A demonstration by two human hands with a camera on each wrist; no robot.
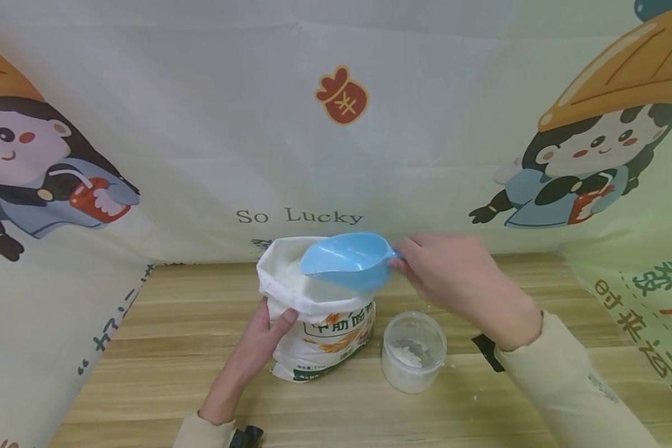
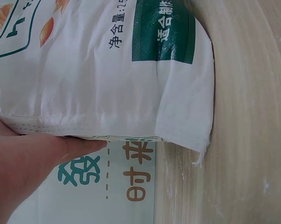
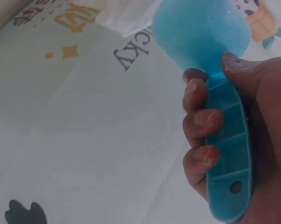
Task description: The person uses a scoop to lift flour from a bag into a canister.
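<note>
One wooden tabletop (image 1: 162, 354) is bearing the work of two hands, both grasping. The right hand (image 1: 453, 267) is gripping one blue scoop (image 1: 344, 258), its fingers curling round the ribbed handle (image 3: 229, 161) and its thumb pressing near the bowl's base. The left hand (image 1: 266, 342) is holding one white flour bag (image 1: 325, 348) near the rolled rim, the thumb lying across the front. The bag is standing between the hands, just to the right of the left one; the scoop is hanging over its open mouth, above the white powder (image 1: 287, 272) inside. One clear tub (image 1: 413, 379) is standing nearer the viewer than the right hand, with a little powder showing inside.

From where this onlooker is standing, the step appears to be scooping; no load is showing in the scoop, though part of its inside is hidden. The next move is probably calling for a dip of the scoop's lip into the powder, the left hand steadying the rim.
</note>
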